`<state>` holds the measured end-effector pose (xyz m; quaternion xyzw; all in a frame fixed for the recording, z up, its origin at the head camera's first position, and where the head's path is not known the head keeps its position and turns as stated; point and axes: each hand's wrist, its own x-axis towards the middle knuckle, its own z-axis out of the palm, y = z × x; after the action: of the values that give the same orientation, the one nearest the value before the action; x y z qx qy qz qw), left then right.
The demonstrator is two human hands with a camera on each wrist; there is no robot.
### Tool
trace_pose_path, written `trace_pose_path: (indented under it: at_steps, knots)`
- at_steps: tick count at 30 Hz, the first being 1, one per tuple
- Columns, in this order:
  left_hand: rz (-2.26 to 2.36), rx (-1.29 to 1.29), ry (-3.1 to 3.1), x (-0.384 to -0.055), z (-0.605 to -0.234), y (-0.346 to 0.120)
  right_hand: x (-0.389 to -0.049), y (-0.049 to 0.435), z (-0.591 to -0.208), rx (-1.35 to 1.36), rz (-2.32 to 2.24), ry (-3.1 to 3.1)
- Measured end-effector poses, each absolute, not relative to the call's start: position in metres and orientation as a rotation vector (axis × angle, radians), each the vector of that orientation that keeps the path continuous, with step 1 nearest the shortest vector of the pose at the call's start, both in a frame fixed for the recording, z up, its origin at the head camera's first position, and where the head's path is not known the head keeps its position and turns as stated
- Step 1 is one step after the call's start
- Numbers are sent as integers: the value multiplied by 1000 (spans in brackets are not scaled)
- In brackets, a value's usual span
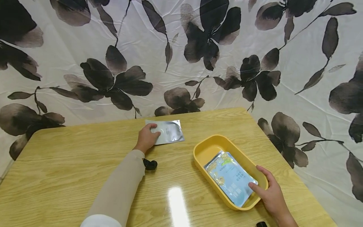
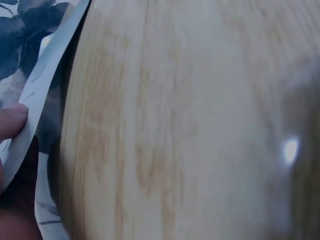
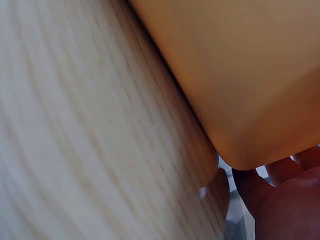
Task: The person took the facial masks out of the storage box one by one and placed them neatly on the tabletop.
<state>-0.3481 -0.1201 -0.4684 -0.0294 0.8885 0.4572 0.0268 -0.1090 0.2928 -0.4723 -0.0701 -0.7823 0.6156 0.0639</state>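
Note:
Toward the back of the table, my left hand (image 1: 146,137) pinches the left end of a flat silver sachet (image 1: 170,134). The left wrist view shows the sachet (image 2: 42,90) nearly edge-on, with a fingertip on its face. At the right, my right hand (image 1: 273,197) grips the near right end of a yellow plastic bin (image 1: 202,168), thumb over the rim. Inside the bin lie light blue printed sachets (image 1: 231,179), the top one covering most of what is below. In the right wrist view, fingers reach under the corner of the bin (image 3: 235,90).
The wooden table (image 1: 85,164) extends left and forward of the bin. Behind it hangs a white floral cloth (image 1: 170,47). A black strap piece (image 1: 150,164) sits at my left wrist, and a small black object (image 1: 261,224) shows at the bottom edge.

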Motion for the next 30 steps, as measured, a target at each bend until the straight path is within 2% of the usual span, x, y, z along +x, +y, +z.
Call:
trace_pose_path:
  at_steps: [30]
  knots:
    - [1452, -54, 2866, -350, -472, -123, -108, 293, -471, -208, 1823, -2382]
